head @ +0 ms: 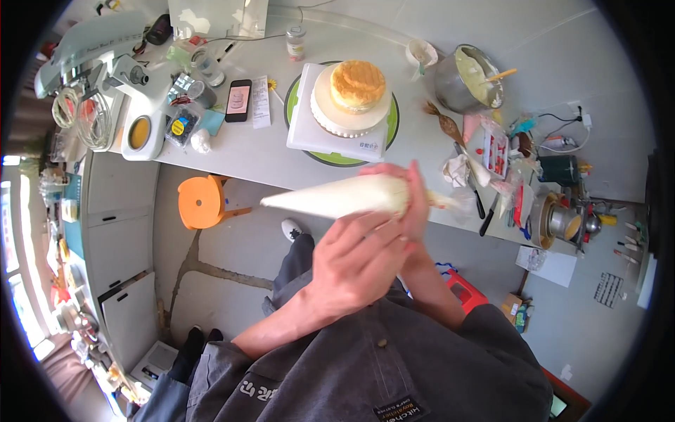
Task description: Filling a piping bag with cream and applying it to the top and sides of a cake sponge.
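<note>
A filled piping bag (337,196) of pale cream lies nearly level in front of my chest, its narrow tip pointing left. My right hand (417,203) wraps around the wide end, where the twisted clear plastic tail trails off to the right. Fingers curled, my left hand (356,258) presses against the near side of the bag and meets my right hand. Beyond the bag, a round golden sponge cake (358,84) sits on a white cake board (322,103). The board rests on a white plastic turntable base or box (300,126) over a green round mat (394,126).
On the table's left stand a stand mixer (132,79), a tub of blueberries (182,125) and a phone (238,100). To the right are a metal bowl of cream (464,79), knives (489,216) and a strawberry tray (495,153). An orange stool (200,203) stands below.
</note>
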Available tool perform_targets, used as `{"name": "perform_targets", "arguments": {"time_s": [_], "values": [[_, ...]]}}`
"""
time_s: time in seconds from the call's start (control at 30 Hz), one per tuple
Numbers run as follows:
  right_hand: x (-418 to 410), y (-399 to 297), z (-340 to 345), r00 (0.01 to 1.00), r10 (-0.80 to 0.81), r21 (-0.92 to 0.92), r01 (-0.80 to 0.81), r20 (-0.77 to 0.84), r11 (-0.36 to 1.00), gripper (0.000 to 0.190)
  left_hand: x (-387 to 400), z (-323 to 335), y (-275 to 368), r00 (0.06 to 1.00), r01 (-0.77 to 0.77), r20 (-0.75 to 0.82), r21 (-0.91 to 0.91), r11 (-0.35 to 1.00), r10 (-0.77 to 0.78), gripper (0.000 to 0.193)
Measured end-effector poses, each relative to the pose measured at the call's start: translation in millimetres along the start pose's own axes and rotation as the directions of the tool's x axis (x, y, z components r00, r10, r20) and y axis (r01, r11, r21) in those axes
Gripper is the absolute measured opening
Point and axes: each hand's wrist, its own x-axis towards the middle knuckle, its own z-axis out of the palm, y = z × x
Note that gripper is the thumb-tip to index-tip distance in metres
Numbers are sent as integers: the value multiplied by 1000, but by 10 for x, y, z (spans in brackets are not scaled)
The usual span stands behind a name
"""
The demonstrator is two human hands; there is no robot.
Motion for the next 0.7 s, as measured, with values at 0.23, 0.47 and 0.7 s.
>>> {"name": "perform_targets", "arguments": {"time_s": [0.23,0.47,0.7], "values": [[254,-507,-648,983,-30,335,89,-179,938,57,-40,834,-485,513,738,412,-659,142,-753,61],[399,-900,-845,918,-384,-181,396,102,900,63,239,1420,-475,511,476,470,-852,-219,-719,53],[865,-1267,-1493,945,-309,127,321,-109,939,61,80,1941,-776,363,656,576,-716,-238,-733,70]]}}
